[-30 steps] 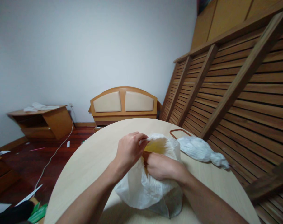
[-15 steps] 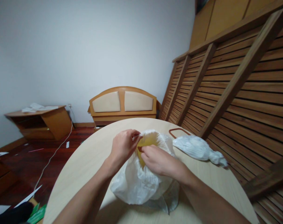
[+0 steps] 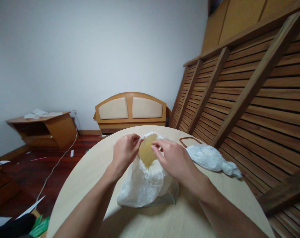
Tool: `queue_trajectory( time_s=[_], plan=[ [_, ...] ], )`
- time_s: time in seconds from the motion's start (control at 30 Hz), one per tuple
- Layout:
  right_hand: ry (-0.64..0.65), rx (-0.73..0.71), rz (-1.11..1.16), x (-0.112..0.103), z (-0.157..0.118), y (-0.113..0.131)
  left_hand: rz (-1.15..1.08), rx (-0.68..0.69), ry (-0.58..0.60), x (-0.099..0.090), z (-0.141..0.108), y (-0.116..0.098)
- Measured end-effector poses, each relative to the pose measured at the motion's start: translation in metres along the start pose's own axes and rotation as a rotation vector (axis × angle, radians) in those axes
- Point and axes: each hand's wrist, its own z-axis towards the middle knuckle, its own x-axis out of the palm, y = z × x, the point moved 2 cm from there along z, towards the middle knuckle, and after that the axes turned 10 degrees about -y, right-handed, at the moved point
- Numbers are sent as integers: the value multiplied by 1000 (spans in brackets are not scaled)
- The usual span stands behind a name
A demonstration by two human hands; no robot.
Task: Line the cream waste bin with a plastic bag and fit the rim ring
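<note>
- The white bag [image 3: 142, 186] sits on the table [image 3: 87, 178] between both arms, mouth up, probably for easy reach.
- The left hand [image 3: 125, 148] has its grip pinched on the rim, seemingly spreading the mouth.
- The right hand's [image 3: 173, 155] grip is slightly parted there, visibly empty; rim contact I can't tell.

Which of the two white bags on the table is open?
The white bag whose rim the left hand pinches: its mouth gapes, showing yellow inside. The bunched-up bag, farther right, shows no opening.
</note>
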Motion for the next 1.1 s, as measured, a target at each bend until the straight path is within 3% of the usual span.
queue_trajectory(
  time_s=[0.07,0.1,0.3,0.5,0.67,0.77,0.9,1.1],
  plan=[
    [-174,69,-47,-5,8,-16,-10,-6,-8,-1,0,-1],
    [-202,97,-59,-5,11,-24,-13,-6,-13,-1,-1,-2],
    [24,195,-71,8,17,-45,-44,4,-43,-5,-4,-8],
    [-10,195,124,8,20,-47,-75,-15,-9,-3,-2,-1],
    [150,235,233,13,22,-56,-221,-68,132,15,8,20],
    [106,276,251,16,24,-62,-307,-72,199,23,14,32],
    [36,225,455,20,24,-65,-392,-85,257,29,17,42],
    [149,117,752,35,11,-70,-469,-110,297,40,16,46]
  ],
)
